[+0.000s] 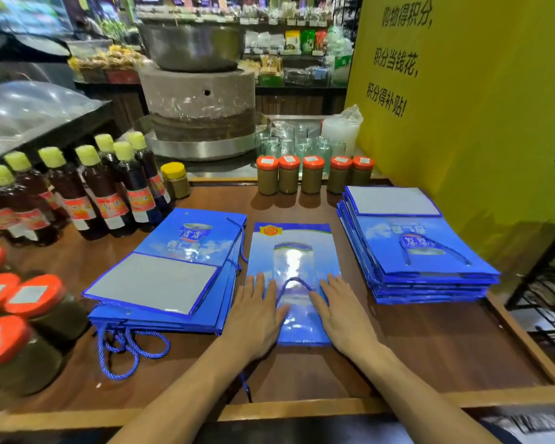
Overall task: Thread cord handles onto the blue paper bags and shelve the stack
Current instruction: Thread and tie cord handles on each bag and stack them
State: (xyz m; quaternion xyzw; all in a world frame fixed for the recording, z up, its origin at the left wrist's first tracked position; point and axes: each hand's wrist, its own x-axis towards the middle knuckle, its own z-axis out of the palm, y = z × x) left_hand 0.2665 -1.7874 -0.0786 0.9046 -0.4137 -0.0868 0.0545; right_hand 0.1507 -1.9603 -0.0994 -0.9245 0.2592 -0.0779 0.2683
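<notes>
1. Head view showed a wooden table (430, 354) filling the lower frame, with a left stack (161, 283) and a right stack (430, 261) of blue paper bags.
2. A single bag (293, 248) lay flat at frame centre between them; it looked light, glossy and easily creased, probably best lifted by its folded edges.
3. The left hand (253, 318) and right hand (343, 315) pressed it down, fingers straight and spread.
4. Its cord handle (293, 280) looped between them.

near right: bare wooden table (446, 347) open up to its raised rim | centre: flat blue bag (293, 248), left bag stack (161, 283) close beside, wider gap to right bag stack (423, 261) | far: jar row (311, 177) blocks | left: dark bottles (103, 193), orange-lidded jars (29, 315) crowd the edge | near left: cord loops (132, 347) trail across
</notes>
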